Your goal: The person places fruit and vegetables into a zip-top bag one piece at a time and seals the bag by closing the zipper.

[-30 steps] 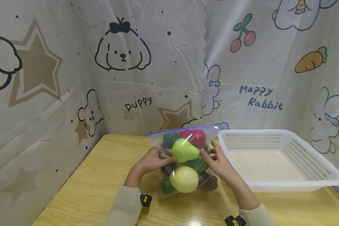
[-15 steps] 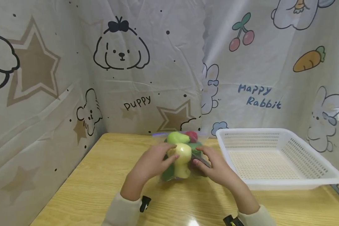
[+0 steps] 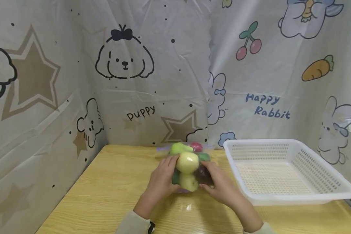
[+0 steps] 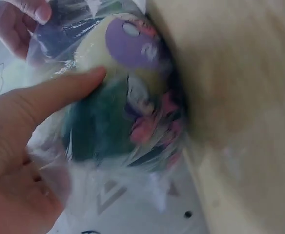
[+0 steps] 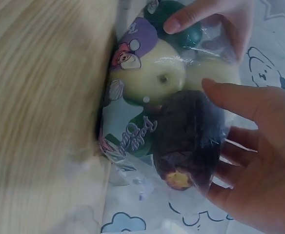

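A clear zip bag (image 3: 162, 149) of fruit and vegetable models sits near the table's back edge, its purple zip strip at the far end. A pale yellow round fruit (image 3: 188, 162) lies uppermost, with a green pear (image 3: 180, 148) and a red piece (image 3: 196, 147) behind it. My left hand (image 3: 162, 178) grips the bag's left side; its thumb (image 4: 79, 87) lies against the film over a dark green piece (image 4: 101, 124). From the right side my right hand (image 3: 223, 185) holds the bag around a dark purple piece (image 5: 189, 136). Cartoon print (image 5: 140, 34) shows on the bag.
A white perforated plastic basket (image 3: 289, 198) stands on the right of the wooden table (image 3: 105, 195), close to the bag. Cartoon-printed cloth (image 3: 140, 87) hangs behind and along the sides.
The bag has tipped from standing, its purple zip facing me, to leaning back lower with the yellow fruit on top. Both hands have slid down to its near sides.
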A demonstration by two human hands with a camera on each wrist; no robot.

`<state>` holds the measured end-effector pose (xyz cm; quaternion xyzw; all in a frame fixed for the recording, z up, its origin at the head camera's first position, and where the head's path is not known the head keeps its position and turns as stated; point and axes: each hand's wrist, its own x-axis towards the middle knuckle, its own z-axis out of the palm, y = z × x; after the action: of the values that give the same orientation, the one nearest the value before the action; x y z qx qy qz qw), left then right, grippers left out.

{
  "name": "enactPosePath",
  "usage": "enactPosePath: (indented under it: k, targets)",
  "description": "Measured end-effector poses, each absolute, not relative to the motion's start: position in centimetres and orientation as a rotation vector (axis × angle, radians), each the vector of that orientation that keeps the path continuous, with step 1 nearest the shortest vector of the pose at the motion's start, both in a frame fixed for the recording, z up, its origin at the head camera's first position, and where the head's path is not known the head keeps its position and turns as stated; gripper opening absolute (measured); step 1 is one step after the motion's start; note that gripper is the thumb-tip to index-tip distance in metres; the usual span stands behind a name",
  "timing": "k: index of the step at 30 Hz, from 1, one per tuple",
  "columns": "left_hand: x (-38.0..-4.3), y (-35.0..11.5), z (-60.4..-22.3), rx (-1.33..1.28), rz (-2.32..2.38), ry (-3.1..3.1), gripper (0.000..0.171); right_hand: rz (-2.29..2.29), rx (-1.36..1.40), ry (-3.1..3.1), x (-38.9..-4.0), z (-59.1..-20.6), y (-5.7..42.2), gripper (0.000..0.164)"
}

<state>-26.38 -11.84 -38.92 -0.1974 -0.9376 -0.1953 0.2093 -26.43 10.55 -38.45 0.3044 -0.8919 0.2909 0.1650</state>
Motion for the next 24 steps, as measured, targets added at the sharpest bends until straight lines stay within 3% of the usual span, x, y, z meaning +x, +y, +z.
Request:
enactPosePath:
  k: [5, 12, 16, 18, 20, 24]
  targets:
    - [-26.9, -11.5, -39.5, -0.609, -0.672, -2.559, 0.095, 0.818, 0.778, -2.548, -26.7, -38.9, 10.8, 0.074]
    - [-27.1, -12.2, -40.0, -0.677, -0.846, -2.602, 0.076, 0.743, 0.793, -2.540, -26.8, -39.2, 11.3, 0.057]
    - [-27.0, -12.4, -39.5, -0.692, -0.768, -2.584, 0.063, 0.774, 0.787, -2.532, -26.8, -38.7, 11.4, 0.073]
    - [-26.8, -12.3, -39.2, -0.726, -0.674, -2.581, 0.072, 0.801, 0.841, -2.519, -26.9, -38.5, 11.3, 0.086]
    - [-26.6, -12.0, -39.0, -0.782, -0.583, -2.590, 0.092, 0.800, 0.925, -2.486, -27.0, -38.5, 11.2, 0.099]
    - [-26.3, -11.3, -39.2, -0.860, -0.475, -2.598, 0.128, 0.741, 1.047, -2.400, -27.4, -39.0, 10.9, 0.101]
